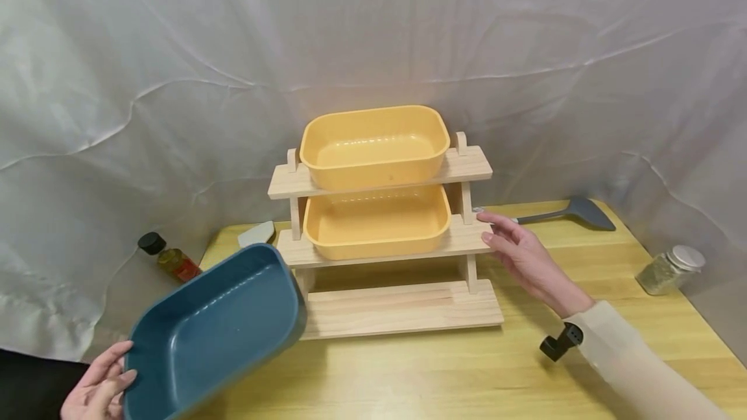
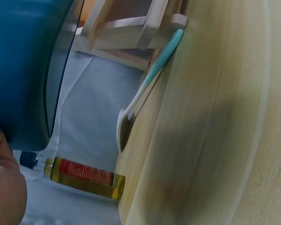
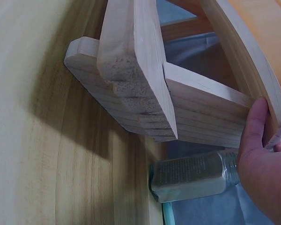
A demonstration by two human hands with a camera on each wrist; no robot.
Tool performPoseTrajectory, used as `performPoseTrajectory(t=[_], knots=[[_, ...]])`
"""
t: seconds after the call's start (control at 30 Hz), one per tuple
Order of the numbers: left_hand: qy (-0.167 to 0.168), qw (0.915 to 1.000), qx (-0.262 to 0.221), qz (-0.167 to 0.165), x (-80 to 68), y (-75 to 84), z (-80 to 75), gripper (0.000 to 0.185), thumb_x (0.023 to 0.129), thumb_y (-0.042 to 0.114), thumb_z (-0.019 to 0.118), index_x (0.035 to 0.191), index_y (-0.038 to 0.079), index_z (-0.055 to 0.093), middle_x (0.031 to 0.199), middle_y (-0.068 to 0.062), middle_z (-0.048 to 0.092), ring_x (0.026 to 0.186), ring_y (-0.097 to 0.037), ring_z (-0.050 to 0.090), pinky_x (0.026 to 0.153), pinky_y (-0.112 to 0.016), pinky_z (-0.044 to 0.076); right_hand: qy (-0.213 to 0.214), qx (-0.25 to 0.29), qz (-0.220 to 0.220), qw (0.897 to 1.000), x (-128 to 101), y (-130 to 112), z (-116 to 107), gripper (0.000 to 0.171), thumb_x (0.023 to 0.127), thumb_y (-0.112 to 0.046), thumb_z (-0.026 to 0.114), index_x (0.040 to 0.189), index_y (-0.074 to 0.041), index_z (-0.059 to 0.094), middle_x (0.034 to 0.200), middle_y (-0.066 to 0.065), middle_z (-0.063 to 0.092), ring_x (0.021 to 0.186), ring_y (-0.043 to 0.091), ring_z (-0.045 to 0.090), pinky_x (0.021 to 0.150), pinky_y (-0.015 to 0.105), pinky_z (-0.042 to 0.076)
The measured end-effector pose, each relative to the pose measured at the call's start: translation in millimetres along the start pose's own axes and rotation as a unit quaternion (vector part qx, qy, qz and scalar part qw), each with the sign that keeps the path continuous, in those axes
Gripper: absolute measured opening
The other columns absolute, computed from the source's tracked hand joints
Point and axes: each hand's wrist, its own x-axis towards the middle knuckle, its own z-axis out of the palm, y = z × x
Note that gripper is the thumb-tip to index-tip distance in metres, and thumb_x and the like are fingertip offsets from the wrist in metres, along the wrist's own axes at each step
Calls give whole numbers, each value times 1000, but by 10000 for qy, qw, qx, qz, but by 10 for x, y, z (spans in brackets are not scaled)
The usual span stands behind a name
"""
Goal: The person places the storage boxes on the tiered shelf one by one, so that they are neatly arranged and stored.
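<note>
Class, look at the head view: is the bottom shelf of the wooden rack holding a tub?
No: the bottom shelf of the wooden rack lies bare, while two yellow tubs fill the upper shelves and the blue tub is off the rack.

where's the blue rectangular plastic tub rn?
In the head view the blue rectangular plastic tub is at lower left, tilted and gripped at its near end by the left hand, just left of the three-tier wooden rack and its bare bottom shelf.

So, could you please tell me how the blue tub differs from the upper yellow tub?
The blue tub is dark blue, while the upper yellow tub is yellow. The blue tub is held tilted by the left hand off the rack; the upper yellow tub sits on the wooden rack's top shelf. Both are empty rounded rectangles.
</note>
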Motion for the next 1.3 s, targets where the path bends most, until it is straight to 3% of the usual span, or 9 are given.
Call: performPoseTrajectory(t=[0.1, 0.2, 0.3, 0.37, 0.53, 0.7, 0.93, 1.13, 1.3], knots=[[-80, 9987, -490, 141, -1, -59, 141, 65, 103, -22, 34, 116, 18, 84, 90, 2, 76, 49, -8, 49, 44, -20, 41, 4, 55, -44, 10000, 5, 3, -2, 43, 112, -6, 61, 155, -6, 55, 170, 14, 29, 120, 7, 59, 94, 21, 54], [-295, 9950, -920, 261, 0, -122, 266, 64, 99, -25, 31, 119, 9, 82, 103, -8, 80, 82, -16, 77, 63, -28, 61, 20, 119, -79, 9999, 11, 9, -5, 41, 112, -5, 61, 153, -6, 57, 152, 7, 47, 113, 7, 62, 92, 21, 55], [-557, 9922, -1066, 323, -14, -171, 365, 64, 98, -26, 29, 122, 5, 79, 106, -11, 80, 88, -18, 78, 67, -29, 62, 4, 177, -72, 9998, 14, 10, -1, 39, 112, -4, 61, 150, -8, 59, 136, 3, 56, 109, 8, 65, 91, 22, 56], [-640, 9920, -1028, 363, -14, -204, 437, 63, 98, -26, 29, 123, 4, 79, 105, -11, 80, 87, -17, 77, 66, -29, 62, -16, 196, -64, 9998, 14, 8, -3, 38, 112, -3, 61, 150, -8, 60, 135, 2, 57, 109, 9, 65, 92, 22, 56], [-478, 9946, -828, 412, -9, -282, 686, 58, 97, -28, 36, 120, 1, 79, 93, -10, 77, 74, -13, 72, 62, -28, 60, 32, 182, -56, 9998, 20, -6, -2, 39, 112, -4, 62, 150, -8, 60, 139, 3, 56, 110, 9, 65, 91, 22, 56], [-741, 9938, -675, 479, -5, -331, 931, 56, 95, -30, 38, 123, 0, 76, 93, -6, 72, 65, -8, 65, 58, -26, 59, 35, 122, -54, 9999, 16, -3, 5, 38, 112, -4, 62, 150, -9, 60, 141, 2, 53, 109, 8, 62, 91, 22, 55], [-1032, 9926, -551, 322, 16, -407, 1213, 50, 97, -27, 42, 127, -3, 73, 97, -6, 72, 79, -12, 72, 60, -27, 60, -7, 114, -25, 9999, 28, 13, -3, 43, 112, -6, 62, 154, -5, 54, 146, 1, 52, 112, 8, 63, 93, 22, 55], [-1023, 9943, -215, 223, 22, -505, 1500, 46, 95, -26, 47, 125, -5, 73, 94, -2, 68, 69, -6, 61, 51, -18, 52, 41, 89, -5, 10000, 19, -5, 0, 41, 113, -7, 61, 154, -7, 56, 152, 1, 49, 114, 8, 63, 93, 22, 54], [-1357, 9895, -339, 369, 44, -619, 1706, 46, 92, -28, 47, 125, -8, 71, 95, -3, 66, 61, -3, 53, 44, -13, 40, 38, 131, -22, 9999, 25, 23, -11, 41, 113, -6, 61, 153, -7, 57, 156, 0, 44, 111, 7, 60, 91, 21, 54]])
